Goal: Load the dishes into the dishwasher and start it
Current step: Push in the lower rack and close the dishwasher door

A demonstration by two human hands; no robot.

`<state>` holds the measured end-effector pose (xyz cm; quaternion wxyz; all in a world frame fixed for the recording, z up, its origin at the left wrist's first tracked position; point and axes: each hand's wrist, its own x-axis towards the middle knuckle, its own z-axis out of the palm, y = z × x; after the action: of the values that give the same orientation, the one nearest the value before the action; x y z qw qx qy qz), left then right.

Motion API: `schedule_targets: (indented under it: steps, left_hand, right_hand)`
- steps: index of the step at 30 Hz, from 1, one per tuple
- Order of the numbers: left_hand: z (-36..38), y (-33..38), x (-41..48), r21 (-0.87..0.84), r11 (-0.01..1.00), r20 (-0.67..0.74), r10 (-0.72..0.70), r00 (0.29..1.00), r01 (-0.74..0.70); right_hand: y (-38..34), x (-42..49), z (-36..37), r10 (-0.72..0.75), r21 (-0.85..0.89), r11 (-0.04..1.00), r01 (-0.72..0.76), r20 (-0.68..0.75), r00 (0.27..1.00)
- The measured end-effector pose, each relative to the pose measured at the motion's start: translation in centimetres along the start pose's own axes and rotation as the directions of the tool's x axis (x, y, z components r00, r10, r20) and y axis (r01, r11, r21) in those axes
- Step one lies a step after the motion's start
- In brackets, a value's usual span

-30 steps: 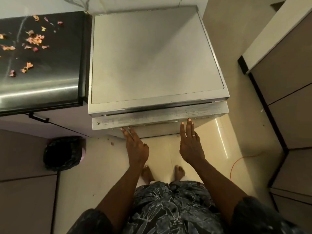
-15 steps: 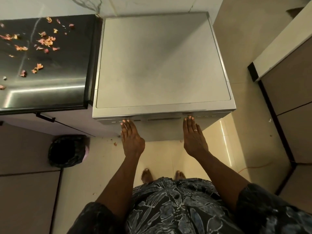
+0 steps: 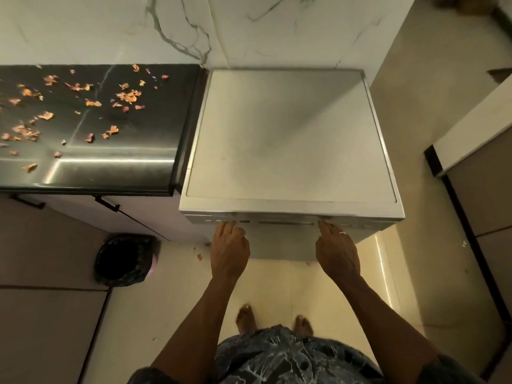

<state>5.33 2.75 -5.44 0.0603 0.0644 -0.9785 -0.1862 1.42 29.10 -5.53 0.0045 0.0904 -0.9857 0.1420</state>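
Just past my left hand (image 3: 230, 252) and right hand (image 3: 336, 252), both flat and holding nothing, is the dishwasher door (image 3: 282, 242). I'd push evenly, both sides.

Nothing readable here, tbh. A few small pale marks can be seen along the control strip (image 3: 288, 218) at the front edge of the dishwasher (image 3: 291, 139), but they're too small and blurred to be made out as letters or numbers.
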Motion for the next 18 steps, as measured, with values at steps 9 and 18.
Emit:
schedule_targets:
  steps: [9,18]
  left_hand:
    - [-4.2,-0.6,1.2,-0.093,0.993,-0.092,0.064,0.994,-0.073]
    - [-7.5,-6.3,3.6,-0.174,0.983,-0.088,0.04,0.995,-0.055]
  right_hand:
    - [-8.7,1.4,0.2,-0.238,0.034,0.97,0.239,-0.04,0.97]
    - [-16.1,5.8,1.2,-0.276,0.188,0.932,0.31,-0.187,0.943]
